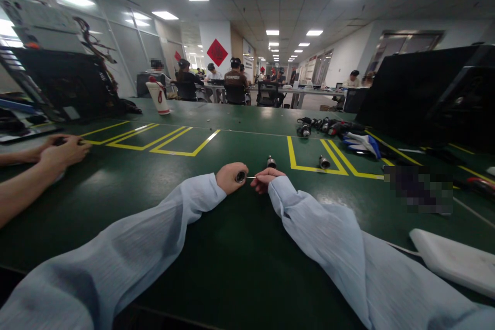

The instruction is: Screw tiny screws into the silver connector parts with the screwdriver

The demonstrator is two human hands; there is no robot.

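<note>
My left hand is closed around a short, dark cylindrical metal part, its round hollow end turned toward me. To its right, my right hand pinches a thin, light-coloured pin that points at the metal part. Whether the pin touches it I cannot tell. Just beyond my right hand, a similar metal piece stands upright, narrow end up. Another ridged metal cylinder sits farther right, inside a yellow-taped outline.
On the green table, a co-worker's hands are at the left. A white bottle stands at the back. Right of centre lie tools with cables, a blue-and-white glove and a white device. Black monitors flank both sides.
</note>
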